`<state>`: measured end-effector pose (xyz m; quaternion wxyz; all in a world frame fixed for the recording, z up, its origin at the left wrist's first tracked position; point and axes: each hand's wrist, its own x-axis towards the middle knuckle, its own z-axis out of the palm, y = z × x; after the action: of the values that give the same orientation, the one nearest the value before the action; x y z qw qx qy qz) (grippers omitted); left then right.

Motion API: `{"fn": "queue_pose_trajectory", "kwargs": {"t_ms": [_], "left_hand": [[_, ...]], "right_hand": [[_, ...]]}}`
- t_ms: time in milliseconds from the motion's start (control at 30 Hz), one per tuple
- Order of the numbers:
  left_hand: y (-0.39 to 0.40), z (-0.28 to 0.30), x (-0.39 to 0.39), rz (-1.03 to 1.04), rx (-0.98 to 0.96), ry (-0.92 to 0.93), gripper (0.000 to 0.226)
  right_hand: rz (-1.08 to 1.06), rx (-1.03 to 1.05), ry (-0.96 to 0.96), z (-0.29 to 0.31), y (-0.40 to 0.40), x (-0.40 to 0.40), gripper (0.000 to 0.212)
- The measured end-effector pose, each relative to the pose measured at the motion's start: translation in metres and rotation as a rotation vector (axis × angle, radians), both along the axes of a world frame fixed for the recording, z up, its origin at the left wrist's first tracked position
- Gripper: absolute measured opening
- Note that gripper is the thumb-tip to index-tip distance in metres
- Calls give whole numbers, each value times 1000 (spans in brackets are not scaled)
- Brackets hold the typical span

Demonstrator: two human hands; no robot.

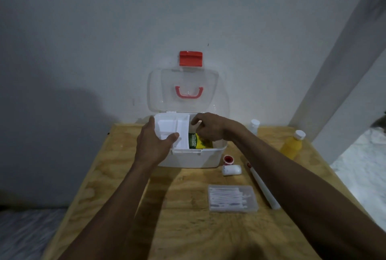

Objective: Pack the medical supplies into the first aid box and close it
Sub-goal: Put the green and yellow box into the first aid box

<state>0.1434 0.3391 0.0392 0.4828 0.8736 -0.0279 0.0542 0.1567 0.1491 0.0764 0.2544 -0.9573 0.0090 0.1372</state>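
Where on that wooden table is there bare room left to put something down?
Bare wood lies left of the first aid box and along the table's near left side. The right is crowded: a cotton swab case, white tube, small white item, red-capped jar and two bottles.

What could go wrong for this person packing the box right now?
The left hand holds the white divider tray half over the open first aid box; it may jam or tip. The right hand reaches in beside the green packet and could get pinched. The yellow bottle stands near the table edge.
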Motion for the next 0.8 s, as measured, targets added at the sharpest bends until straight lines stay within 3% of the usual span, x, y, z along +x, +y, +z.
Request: {"fn": "queue_pose_trajectory", "kwargs": {"t_ms": [133,267,500,667,800], "left_hand": [[0,-1,2,-1,-18,16,79],[1,-3,5,-7,-6,-5,73],[1,-8,8,-1,14,-10,76],[1,-10,9,-7,17,-6,80],[1,-10,9,-15,16,-39,69]], "right_hand": [[-167,261,16,-5,5,-4,49],[-189,362,20,-10,10,-9,50],[-155,392,2,-19,17,-10,54],[-87,361,-53,-17,19,-16,69],[-64,345,-59,-17,22,-17,67]]}}
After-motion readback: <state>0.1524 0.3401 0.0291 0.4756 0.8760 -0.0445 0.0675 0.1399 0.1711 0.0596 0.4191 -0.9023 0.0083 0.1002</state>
